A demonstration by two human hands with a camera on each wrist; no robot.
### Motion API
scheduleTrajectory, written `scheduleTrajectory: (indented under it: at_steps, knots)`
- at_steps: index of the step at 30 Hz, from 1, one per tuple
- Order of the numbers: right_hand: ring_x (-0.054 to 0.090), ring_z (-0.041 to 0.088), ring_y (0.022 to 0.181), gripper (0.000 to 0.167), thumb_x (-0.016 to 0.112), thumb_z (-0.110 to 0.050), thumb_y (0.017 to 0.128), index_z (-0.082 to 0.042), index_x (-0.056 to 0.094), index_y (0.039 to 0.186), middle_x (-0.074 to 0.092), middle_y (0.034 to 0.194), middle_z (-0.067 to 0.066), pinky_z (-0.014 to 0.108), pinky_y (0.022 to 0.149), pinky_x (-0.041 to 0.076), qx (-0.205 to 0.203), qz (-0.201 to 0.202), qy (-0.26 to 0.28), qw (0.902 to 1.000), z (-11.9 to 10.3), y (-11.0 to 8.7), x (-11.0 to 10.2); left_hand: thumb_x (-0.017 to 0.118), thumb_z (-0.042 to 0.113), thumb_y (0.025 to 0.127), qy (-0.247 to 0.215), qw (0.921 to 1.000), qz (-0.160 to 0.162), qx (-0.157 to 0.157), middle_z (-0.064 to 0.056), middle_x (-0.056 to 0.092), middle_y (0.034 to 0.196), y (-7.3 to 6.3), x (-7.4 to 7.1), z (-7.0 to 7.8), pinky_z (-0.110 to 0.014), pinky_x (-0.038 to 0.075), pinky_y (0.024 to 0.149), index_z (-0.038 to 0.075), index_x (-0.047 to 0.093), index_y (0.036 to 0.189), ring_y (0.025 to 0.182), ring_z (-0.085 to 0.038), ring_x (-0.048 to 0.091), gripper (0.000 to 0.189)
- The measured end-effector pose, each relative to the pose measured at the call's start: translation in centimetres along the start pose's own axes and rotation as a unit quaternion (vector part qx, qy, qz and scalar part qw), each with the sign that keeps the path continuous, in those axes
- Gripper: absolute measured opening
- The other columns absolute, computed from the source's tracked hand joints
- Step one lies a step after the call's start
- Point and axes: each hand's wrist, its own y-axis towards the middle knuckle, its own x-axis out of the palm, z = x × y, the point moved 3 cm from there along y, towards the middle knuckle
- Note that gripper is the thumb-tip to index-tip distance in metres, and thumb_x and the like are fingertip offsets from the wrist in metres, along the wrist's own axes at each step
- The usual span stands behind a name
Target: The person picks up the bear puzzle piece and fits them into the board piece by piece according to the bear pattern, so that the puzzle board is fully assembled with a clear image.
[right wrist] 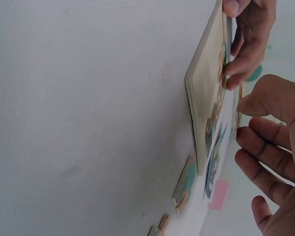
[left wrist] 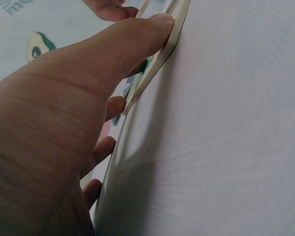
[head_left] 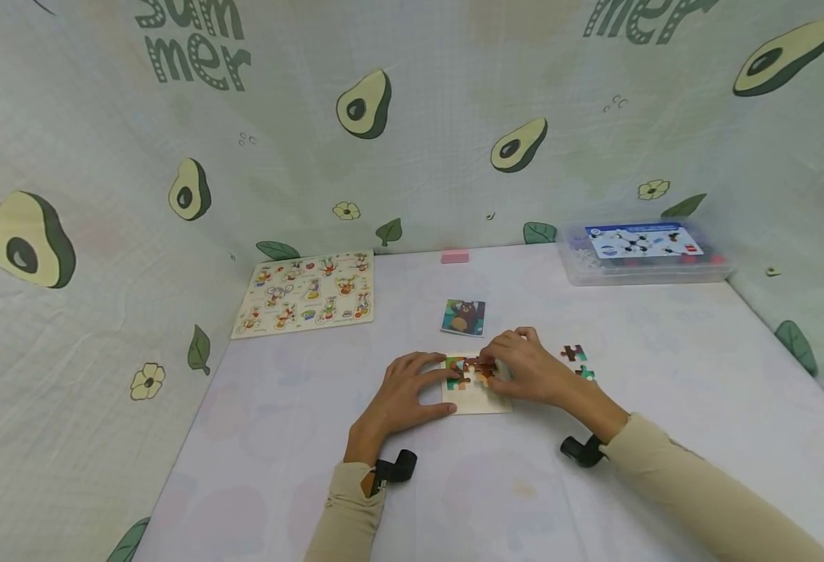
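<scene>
At the back left corner of the counter [head_left: 271, 437], a pale board printed with small coloured figures [head_left: 307, 293] lies flat along the left edge. To its right, nearer the viewer, the left hand [head_left: 410, 394] is positioned at the left side of the puzzle tray [head_left: 478, 403]; its grip is unclosed, with the fingers spread, the thumb touching the tray's near left corner and the fingers at its far left portion. A pink block [head_left: 455, 256] is located at the counter's back edge. A bear picture card [head_left: 463, 318] lies between that block and the tray. The tray rests in the middle of the counter, well apart from the back edge; interlocking picture pieces [head_left: 452, 364] occupy its far half, and its near half shows bare pale surface. The right hand [head_left: 527, 371] is located over the tray's far right corner, thumb and fingers bent toward each other; whether its grip holds a piece cannot be told. Loose puzzle pieces [head_left: 573, 353] lie just beside the tray, on the right. A transparent plastic box [head_left: 637, 271] with a blue-and-white label stands at the counter's back right corner.
</scene>
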Motion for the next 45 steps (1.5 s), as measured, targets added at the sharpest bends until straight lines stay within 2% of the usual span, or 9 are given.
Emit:
scheduleTrajectory:
  at_steps: [20,32,39,45]
  knots:
    - [0.06,0.023,0.103,0.033,0.082,-0.021,0.08,-0.01,0.072,0.109,0.069,0.106,0.0,0.055,0.095,0.035,-0.015,0.001,0.001,0.9999,-0.4,0.6,0.9,0.064,0.063,0.089,0.005,1.0,-0.002,0.003,0.008,0.039,0.155,0.0,-0.1,0.0,-0.052,0.021,0.115,0.041,0.057,0.139,0.143,-0.024,0.029,0.055]
    - [0.06,0.021,0.103,0.024,0.08,-0.019,0.081,-0.013,0.074,0.104,0.068,0.103,-0.002,0.053,0.093,0.036,-0.025,-0.013,-0.009,0.9996,-0.2,0.8,2.1,0.064,0.061,0.089,0.005,1.0,-0.001,0.003,0.008,0.039,0.155,0.1,0.0,0.0,-0.052,0.021,0.115,0.04,0.058,0.14,0.143,-0.025,0.029,0.055]
    - [0.06,0.024,0.104,0.019,0.078,-0.012,0.085,-0.014,0.077,0.104,0.068,0.107,0.001,0.055,0.089,0.037,-0.04,-0.003,-0.006,0.9992,-0.5,0.7,1.9,0.061,0.064,0.09,0.009,0.9999,-0.008,-0.001,0.008,0.037,0.155,0.2,-0.1,0.1,-0.052,0.019,0.116,0.041,0.056,0.141,0.143,-0.025,0.028,0.056]
    - [0.061,0.022,0.1,0.018,0.08,-0.015,0.085,-0.014,0.08,0.104,0.068,0.106,0.001,0.054,0.088,0.038,-0.051,-0.006,-0.008,0.9986,-0.6,0.7,1.9,0.061,0.065,0.09,0.008,0.9998,-0.016,-0.008,0.008,0.036,0.156,0.1,-0.1,0.0,-0.05,0.018,0.117,0.042,0.055,0.141,0.144,-0.024,0.027,0.056]
